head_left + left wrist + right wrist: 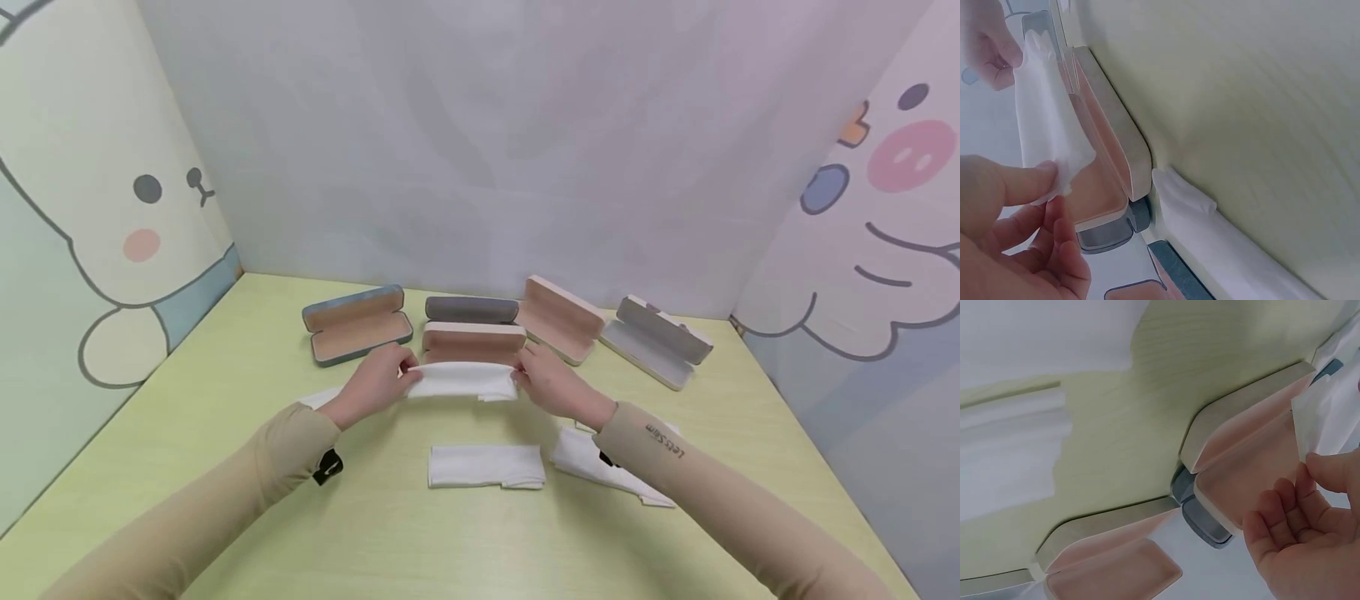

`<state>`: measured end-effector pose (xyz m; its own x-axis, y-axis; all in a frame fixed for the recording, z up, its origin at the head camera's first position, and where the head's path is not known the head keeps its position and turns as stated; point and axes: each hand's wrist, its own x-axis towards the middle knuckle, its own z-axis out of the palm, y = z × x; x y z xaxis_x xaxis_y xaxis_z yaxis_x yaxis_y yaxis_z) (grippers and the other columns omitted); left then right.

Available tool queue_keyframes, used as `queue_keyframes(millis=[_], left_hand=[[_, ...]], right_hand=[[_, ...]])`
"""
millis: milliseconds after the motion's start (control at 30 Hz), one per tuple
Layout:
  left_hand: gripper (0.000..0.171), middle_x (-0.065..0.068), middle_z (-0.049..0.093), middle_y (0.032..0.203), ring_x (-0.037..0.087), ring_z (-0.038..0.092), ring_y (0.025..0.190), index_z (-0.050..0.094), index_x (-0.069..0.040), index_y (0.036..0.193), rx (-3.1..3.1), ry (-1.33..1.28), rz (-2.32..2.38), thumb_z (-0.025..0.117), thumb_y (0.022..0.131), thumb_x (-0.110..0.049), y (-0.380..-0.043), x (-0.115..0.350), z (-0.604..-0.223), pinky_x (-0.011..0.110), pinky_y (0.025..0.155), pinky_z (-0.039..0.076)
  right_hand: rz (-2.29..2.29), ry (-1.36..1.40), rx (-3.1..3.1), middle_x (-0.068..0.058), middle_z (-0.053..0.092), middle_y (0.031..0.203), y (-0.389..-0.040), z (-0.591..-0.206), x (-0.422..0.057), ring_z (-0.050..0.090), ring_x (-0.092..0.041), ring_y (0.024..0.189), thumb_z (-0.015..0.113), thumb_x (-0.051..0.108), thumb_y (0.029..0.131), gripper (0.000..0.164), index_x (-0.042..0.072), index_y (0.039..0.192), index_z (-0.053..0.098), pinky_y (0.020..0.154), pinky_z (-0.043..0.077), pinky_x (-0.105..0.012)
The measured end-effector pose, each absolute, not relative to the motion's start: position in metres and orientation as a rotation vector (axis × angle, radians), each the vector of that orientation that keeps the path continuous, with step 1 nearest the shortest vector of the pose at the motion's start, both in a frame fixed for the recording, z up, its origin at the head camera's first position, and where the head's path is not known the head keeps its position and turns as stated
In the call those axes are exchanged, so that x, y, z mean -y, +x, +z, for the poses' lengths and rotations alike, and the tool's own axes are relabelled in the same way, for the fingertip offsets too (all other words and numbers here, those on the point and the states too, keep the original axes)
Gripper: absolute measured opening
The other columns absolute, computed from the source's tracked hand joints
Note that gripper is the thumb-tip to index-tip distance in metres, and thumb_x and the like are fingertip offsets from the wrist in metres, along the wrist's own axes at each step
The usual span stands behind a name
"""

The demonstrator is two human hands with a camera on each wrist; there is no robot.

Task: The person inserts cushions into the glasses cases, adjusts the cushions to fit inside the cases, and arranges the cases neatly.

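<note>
My left hand [375,382] and right hand [557,383] pinch opposite ends of a folded white cloth [462,381]. It is stretched between them, over the front of an open cream glasses case [474,335] with pink lining. In the left wrist view, the thumb and fingers of my left hand [1016,219] grip one corner of the cloth [1047,119]. Thumb and forefinger of my right hand [1310,531] hold the other end in the right wrist view, beside the case's pink interior [1254,469]. The cloth hides the case's front part in the head view.
Behind stands a dark grey case [471,310]. A blue-green case [360,327] is open at left; a pink case [562,321] and a pale grey case [660,343] are open at right. Folded white cloths [486,465] lie nearer me, some partly hidden by my arms.
</note>
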<state>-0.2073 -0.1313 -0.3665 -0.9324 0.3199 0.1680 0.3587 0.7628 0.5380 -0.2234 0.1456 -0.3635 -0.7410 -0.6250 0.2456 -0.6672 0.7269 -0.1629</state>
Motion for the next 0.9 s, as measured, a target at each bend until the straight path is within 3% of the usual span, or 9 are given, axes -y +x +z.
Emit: queue_keyframes(millis=[467, 733, 900], left_hand=[[0.018, 0.006, 0.053, 0.064, 0.015, 0.038, 0.059, 0.064, 0.000, 0.076, 2.825, -0.442, -0.990, 0.060, 0.091, -0.007, -0.234, 0.121, -0.373, 0.027, 0.060, 0.032], [0.018, 0.008, 0.056, 0.065, 0.015, 0.042, 0.058, 0.066, 0.002, 0.076, 2.883, -0.397, -0.933, 0.060, 0.091, -0.008, -0.243, 0.114, -0.375, 0.026, 0.059, 0.035], [0.016, 0.010, 0.063, 0.073, 0.016, 0.051, 0.063, 0.067, 0.002, 0.080, 2.931, -0.367, -0.925, 0.060, 0.090, -0.008, -0.245, 0.109, -0.376, 0.029, 0.063, 0.043]], right_hand=[[0.399, 0.936, 2.804, -0.012, 0.058, 0.084, -0.246, -0.363, -0.145, 0.053, -0.021, 0.073, 0.056, 0.004, 0.094, 0.008, -0.004, 0.091, 0.058, 0.068, 0.046, -0.033], [0.392, 0.877, 2.850, -0.011, 0.058, 0.083, -0.251, -0.371, -0.145, 0.051, -0.020, 0.072, 0.056, 0.004, 0.094, 0.008, -0.003, 0.091, 0.058, 0.067, 0.045, -0.032], [0.353, 0.854, 2.870, -0.013, 0.059, 0.084, -0.254, -0.375, -0.146, 0.053, -0.024, 0.074, 0.056, 0.003, 0.093, 0.008, -0.004, 0.092, 0.059, 0.069, 0.047, -0.036]])
